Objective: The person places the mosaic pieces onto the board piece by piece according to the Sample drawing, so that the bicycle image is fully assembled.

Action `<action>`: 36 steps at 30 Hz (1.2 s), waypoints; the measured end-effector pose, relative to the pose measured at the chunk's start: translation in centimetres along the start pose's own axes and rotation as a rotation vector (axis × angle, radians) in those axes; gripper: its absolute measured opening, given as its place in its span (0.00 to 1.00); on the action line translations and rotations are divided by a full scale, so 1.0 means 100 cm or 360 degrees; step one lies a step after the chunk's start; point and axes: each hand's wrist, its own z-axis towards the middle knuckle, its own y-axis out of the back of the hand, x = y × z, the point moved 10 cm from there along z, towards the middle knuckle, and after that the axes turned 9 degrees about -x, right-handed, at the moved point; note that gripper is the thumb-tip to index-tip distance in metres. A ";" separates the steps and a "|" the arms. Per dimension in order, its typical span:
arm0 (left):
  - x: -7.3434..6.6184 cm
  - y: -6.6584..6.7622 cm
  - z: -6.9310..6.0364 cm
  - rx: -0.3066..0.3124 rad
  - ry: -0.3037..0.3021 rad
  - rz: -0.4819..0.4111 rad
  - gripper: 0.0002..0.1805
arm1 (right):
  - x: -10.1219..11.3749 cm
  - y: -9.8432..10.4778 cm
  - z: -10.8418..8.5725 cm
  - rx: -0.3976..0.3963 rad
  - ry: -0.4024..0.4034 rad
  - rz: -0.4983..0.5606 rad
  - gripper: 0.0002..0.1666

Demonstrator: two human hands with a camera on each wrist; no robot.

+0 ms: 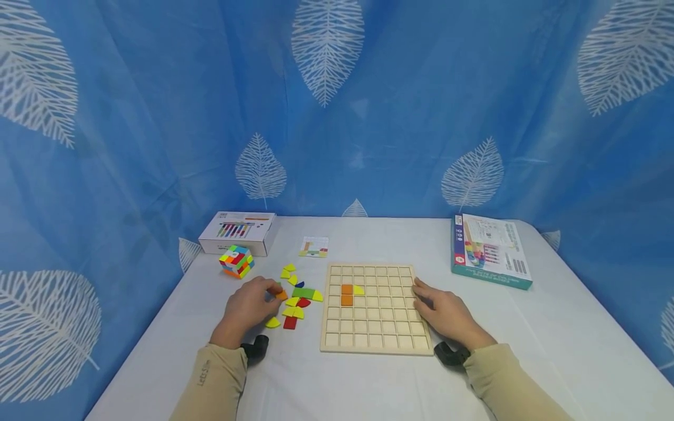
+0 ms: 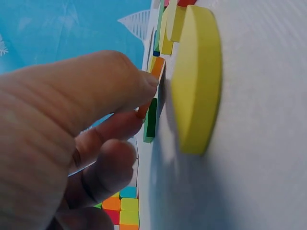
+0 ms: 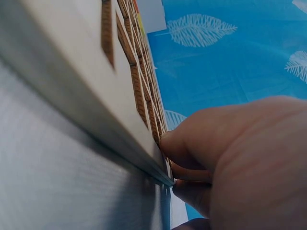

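Two hands work over the white worktop (image 1: 368, 386). At centre left of the head view, the left hand (image 1: 248, 307) has its thumb and fingers clamped on one orange tile (image 1: 282, 294), just over a loose cluster of tiles. I count eight yellow tiles (image 1: 272, 322) there, two red tiles (image 1: 290, 322) (one square, one rounded) and one blue tile (image 1: 299, 285). Green tiles (image 1: 303, 293) lie there too; their full number I cannot tell, as they adjoin each other and one is half hidden by the fingers.

One board (image 1: 376, 351), seven cells by seven, lies in the lower centre. It bears three tiles in its upper left: two orange squares (image 1: 347, 300), one below the other, and one yellow quarter (image 1: 358, 290). The right hand (image 1: 444, 310) touches the board's right edge, thumb and forefinger apart.

Left of centre stand one cube (image 1: 237, 261) and, behind it, one white box (image 1: 237, 233); one card (image 1: 314, 247) lies above the cluster. One teal box (image 1: 491, 250) lies at centre right.
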 end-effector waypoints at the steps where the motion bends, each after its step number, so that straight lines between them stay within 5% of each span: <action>1: 0.000 0.000 0.000 -0.0007 0.0004 -0.0002 0.18 | 0.000 0.000 0.000 -0.0002 0.0001 0.0001 0.28; 8: -0.006 0.007 -0.003 -0.0105 -0.0019 -0.0003 0.16 | -0.001 -0.001 -0.002 -0.0002 -0.0005 0.0023 0.28; 14: -0.028 0.008 -0.009 -0.0189 -0.0091 -0.0042 0.15 | 0.000 -0.001 -0.004 -0.0010 -0.0002 0.0013 0.28; 25: -0.098 -0.014 -0.032 -0.0112 -0.0508 -0.0120 0.12 | -0.001 -0.001 -0.003 -0.0015 -0.0003 0.0015 0.28; 36: -0.132 -0.027 -0.046 -0.0049 -0.0743 -0.0199 0.10 | 0.001 0.000 0.000 -0.0015 0.0009 0.0011 0.28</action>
